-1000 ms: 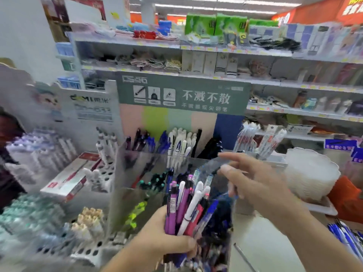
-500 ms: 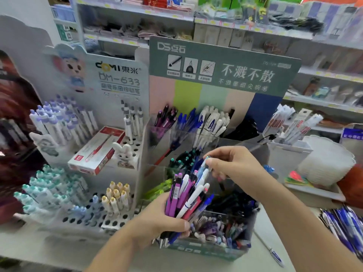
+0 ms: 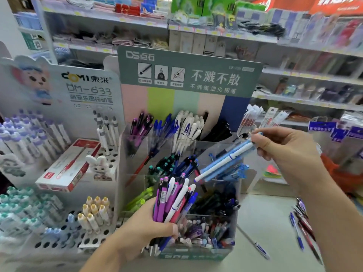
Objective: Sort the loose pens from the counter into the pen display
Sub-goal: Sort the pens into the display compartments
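My left hand point(image 3: 145, 230) grips a bunch of purple, white, pink and blue pens point(image 3: 172, 201) upright in front of the clear tiered pen display point(image 3: 137, 146). My right hand point(image 3: 288, 152) pinches the ends of two or three light blue and white pens point(image 3: 225, 161), which slant down to the left over the display's right middle compartment, where similar light blue pens point(image 3: 235, 172) lie. The display's back row holds purple, blue, white and black pens. Loose pens point(image 3: 302, 222) lie on the counter at the right.
A white holed pen stand point(image 3: 92, 240) with a red pen box point(image 3: 68, 165) and a rabbit figure stands at the left. A single pen point(image 3: 255, 244) lies on the counter by the display. Packaged refills and store shelves fill the back.
My right hand has drawn the light blue pens out of the bunch and carried them up and to the right. The camera has tilted down and drawn back.
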